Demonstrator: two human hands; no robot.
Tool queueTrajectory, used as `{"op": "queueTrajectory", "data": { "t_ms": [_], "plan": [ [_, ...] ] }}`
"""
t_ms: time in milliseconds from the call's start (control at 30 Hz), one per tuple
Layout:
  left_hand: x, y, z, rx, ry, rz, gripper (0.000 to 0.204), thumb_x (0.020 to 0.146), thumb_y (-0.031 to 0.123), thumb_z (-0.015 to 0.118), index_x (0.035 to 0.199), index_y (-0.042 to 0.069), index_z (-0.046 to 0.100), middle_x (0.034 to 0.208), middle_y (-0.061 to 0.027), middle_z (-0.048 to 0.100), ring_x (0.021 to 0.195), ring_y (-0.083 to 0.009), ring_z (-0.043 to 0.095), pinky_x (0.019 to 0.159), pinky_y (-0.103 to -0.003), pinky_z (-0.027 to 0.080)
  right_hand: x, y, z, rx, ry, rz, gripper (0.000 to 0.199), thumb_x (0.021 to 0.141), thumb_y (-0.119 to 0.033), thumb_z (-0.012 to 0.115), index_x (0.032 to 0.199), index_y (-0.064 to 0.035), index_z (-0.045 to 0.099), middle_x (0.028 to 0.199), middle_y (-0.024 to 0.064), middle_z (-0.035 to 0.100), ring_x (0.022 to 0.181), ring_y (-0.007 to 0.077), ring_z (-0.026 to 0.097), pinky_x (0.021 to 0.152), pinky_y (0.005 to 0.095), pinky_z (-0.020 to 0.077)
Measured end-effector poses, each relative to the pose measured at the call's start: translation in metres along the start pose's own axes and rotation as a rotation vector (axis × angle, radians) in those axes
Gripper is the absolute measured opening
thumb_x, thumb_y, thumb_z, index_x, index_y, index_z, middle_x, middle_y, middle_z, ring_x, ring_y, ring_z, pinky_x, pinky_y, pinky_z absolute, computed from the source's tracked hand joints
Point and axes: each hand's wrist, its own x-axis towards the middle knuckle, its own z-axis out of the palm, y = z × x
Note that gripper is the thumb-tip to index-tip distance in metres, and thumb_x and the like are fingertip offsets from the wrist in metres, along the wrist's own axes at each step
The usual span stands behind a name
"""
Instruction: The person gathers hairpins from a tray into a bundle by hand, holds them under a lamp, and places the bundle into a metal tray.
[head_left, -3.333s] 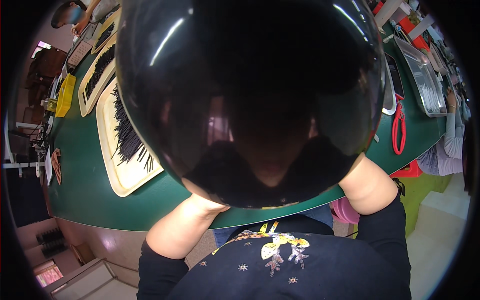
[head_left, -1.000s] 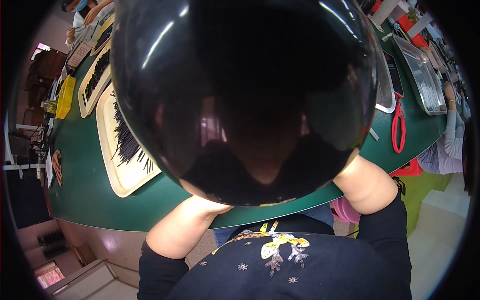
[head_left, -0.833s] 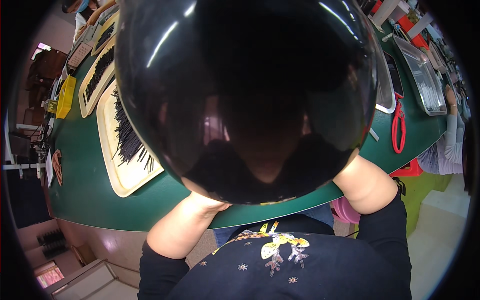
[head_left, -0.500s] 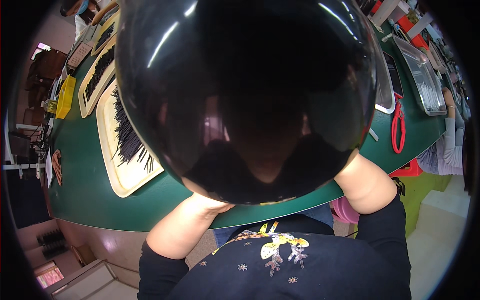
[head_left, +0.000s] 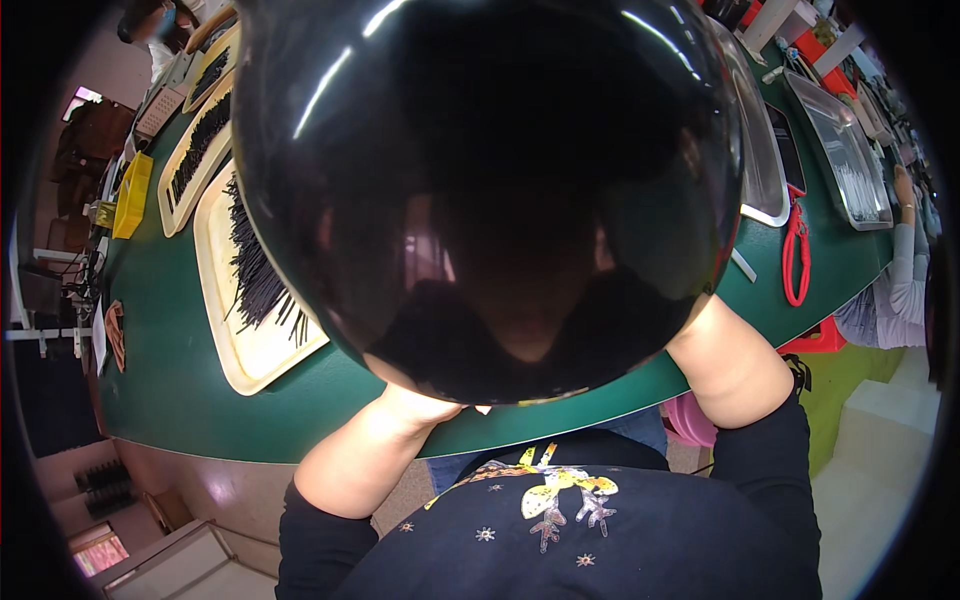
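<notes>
A large, glossy black dome (head_left: pixel 500 230) fills the middle of the view, close to me, and reflects lights and my own outline. Under its lower left edge, part of my left hand (head_left: pixel 420 404) shows near the table's front edge. The left fingers are mostly covered; only a small pale tip peeks out beside the hand. My right forearm (head_left: pixel 735 365) reaches in beneath the dome's lower right edge, and the right hand is hidden behind it. Whatever either hand holds cannot be seen.
On the green table (head_left: pixel 150 390), a cream tray (head_left: pixel 245 365) of thin black strips lies left, with similar trays beyond. A yellow bin (head_left: pixel 131 195) stands far left. Right are metal trays (head_left: pixel 865 205), a phone (head_left: pixel 788 150) with a red strap (head_left: pixel 795 265), and another person's arm (head_left: pixel 905 200).
The dome's right edge sits slightly farther left in view. My left hand has shifted a little, and a pale tip now shows beside it. The other person's arm at the right has moved slightly.
</notes>
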Motion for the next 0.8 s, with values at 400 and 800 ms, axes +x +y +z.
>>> {"op": "queueTrajectory", "data": {
  "t_ms": [400,800],
  "plan": [
    [0.002,0.003,0.002,-0.177,0.013,-0.052,0.025,0.1,0.018,0.044,0.106,-0.004,0.055,0.063,-0.0139,0.059,0.031,-0.0099,0.038,0.032,-0.02,0.03,0.005,0.012,-0.003,0.009,-0.136,-0.054,0.019,0.09,-0.016,0.057,0.082,0.0007,0.063,0.065,0.0008,0.059,0.054,0.0037,0.046,0.05,0.0198,0.036],
    [0.001,0.001,-0.002,-0.1,0.104,-0.117,0.027,0.102,0.019,0.039,0.102,-0.001,0.057,0.058,-0.0107,0.055,0.029,-0.0106,0.035,0.032,-0.022,0.029,0.001,0.012,0.002,-0.48,0.19,-0.48,0.009,0.074,0.001,0.068,0.075,0.0002,0.059,0.056,-0.0032,0.05,0.049,0.0,0.042,0.046,0.0181,0.0334]
  ]
}}
